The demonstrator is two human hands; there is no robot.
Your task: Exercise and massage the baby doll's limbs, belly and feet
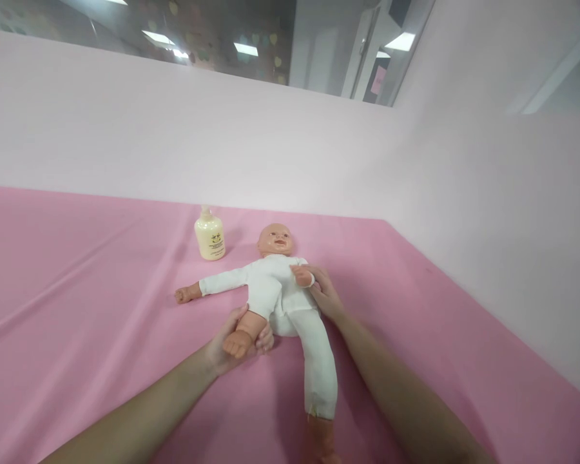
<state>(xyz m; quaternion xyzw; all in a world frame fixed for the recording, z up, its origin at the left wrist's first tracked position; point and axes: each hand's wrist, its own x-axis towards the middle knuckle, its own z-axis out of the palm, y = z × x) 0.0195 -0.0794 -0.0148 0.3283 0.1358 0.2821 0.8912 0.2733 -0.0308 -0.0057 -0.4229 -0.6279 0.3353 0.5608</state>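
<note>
A baby doll [290, 290] with a hard head, hands and feet and a white cloth body lies on its back, its head away from me. My left hand [227, 348] is wrapped round its bent leg just above the foot, fingertips showing on the far side. Against the doll's side, my right hand [325, 293] grips at its arm and torso. The doll's small hand covers part of my right fingers. Its other arm stretches out to the left, and its other leg points toward me.
A pale yellow pump bottle [210, 237] stands left of the doll's head. Pink cloth [101, 270] with creases covers the surface. White walls [174, 135] rise behind and on the right, with a window [251, 38] at the top.
</note>
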